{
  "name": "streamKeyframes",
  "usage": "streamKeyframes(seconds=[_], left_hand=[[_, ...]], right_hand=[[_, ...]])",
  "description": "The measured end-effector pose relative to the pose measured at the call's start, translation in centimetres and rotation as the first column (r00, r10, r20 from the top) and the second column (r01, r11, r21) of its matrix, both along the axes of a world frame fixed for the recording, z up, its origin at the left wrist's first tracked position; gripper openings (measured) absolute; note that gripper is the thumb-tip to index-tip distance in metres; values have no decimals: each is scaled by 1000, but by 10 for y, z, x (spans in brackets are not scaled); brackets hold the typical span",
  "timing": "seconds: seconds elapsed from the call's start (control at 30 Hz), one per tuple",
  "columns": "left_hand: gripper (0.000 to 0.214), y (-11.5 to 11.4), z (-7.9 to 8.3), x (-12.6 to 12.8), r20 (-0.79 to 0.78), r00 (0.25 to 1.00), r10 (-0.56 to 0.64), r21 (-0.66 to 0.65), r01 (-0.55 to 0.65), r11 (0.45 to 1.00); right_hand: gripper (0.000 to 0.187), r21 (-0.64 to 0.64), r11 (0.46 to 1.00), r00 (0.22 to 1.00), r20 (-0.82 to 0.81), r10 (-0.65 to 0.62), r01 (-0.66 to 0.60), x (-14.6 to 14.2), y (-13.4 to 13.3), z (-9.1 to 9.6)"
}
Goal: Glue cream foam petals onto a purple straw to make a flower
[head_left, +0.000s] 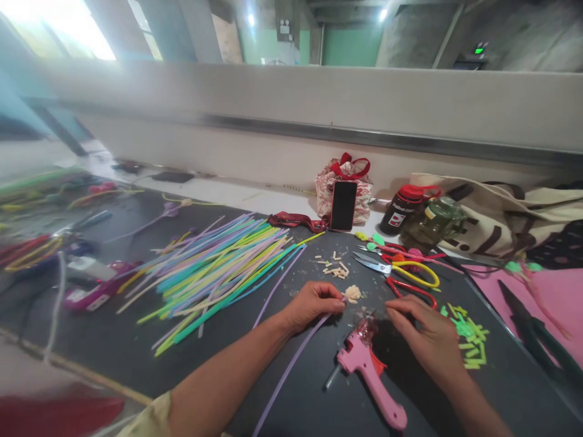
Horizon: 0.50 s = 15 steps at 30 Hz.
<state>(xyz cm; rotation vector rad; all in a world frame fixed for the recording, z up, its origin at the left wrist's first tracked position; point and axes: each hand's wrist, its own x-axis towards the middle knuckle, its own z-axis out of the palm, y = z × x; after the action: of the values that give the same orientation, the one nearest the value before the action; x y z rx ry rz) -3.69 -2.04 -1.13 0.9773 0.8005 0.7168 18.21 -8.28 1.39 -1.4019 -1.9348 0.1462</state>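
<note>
My left hand (319, 303) pinches a long purple pipe cleaner (291, 382) close to its upper end. A small cream flower (352, 294) sits at that end, just beyond my fingertips. To the right, my right hand (426, 331) has its thumb and fingers pressed together; whatever may be between them is too small to make out. Below and between my hands lies a pink hot glue gun (371, 376), its nozzle end pointing away from me. Short cream pieces (337, 271) are scattered beyond the flower. Cut green and yellow pieces (471, 337) lie beside my right hand.
Many coloured pipe cleaners (218, 267) are piled at left, near a purple glue gun (98, 288). Yellow-handled scissors (412, 271) lie ahead. A phone (343, 205) leans on a patterned bag (323, 185), beside a red-capped bottle (401, 209). Dark-handled shears (537, 334) lie at right.
</note>
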Motion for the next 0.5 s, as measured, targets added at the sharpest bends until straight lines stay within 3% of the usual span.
streamKeyframes(seconds=[0.17, 0.37, 0.5], left_hand=[[25, 0, 3, -1, -10, 1000, -22, 8, 22, 1000], [26, 1, 5, -3, 5, 999, -39, 15, 39, 999], [25, 1, 4, -5, 23, 998, -52, 15, 52, 999]], right_hand=[[7, -45, 992, 991, -57, 117, -120, -22, 9, 20], [54, -279, 945, 984, 8, 177, -168, -32, 31, 34], [64, -397, 897, 980, -42, 192, -193, -41, 39, 40]])
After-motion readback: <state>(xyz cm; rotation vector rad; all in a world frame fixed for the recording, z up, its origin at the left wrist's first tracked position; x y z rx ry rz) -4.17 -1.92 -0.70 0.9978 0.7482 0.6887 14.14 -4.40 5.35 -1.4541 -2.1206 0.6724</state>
